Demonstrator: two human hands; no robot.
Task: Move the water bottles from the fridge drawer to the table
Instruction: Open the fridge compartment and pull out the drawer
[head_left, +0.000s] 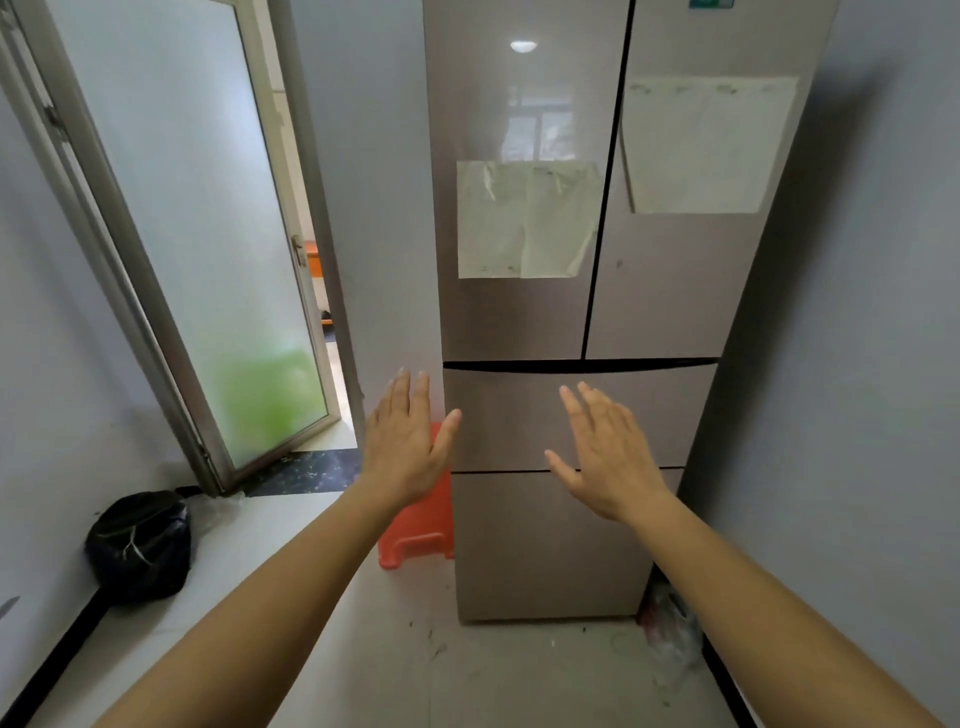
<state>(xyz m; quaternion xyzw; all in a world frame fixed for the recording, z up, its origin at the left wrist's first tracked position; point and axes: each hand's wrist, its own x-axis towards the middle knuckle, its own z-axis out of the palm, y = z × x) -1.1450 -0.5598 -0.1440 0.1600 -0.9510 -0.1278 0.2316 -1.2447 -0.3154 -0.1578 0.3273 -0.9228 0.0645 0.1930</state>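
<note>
A tall beige fridge (524, 322) stands in front of me with its two upper doors and two lower drawers all closed. The upper drawer front (509, 415) lies just under the doors. My left hand (408, 441) is stretched out with straight fingers, to the left of that drawer front. My right hand (608, 457) is held out flat in front of the drawer front, fingers straight. Neither hand holds anything. No water bottles or table are in view.
An orange plastic stool (415, 540) stands at the fridge's left side. A black bag (137, 545) sits on the floor by the left wall. A frosted glass door (208, 234) stands ajar at the left. A crumpled plastic bag (670, 629) lies right of the fridge.
</note>
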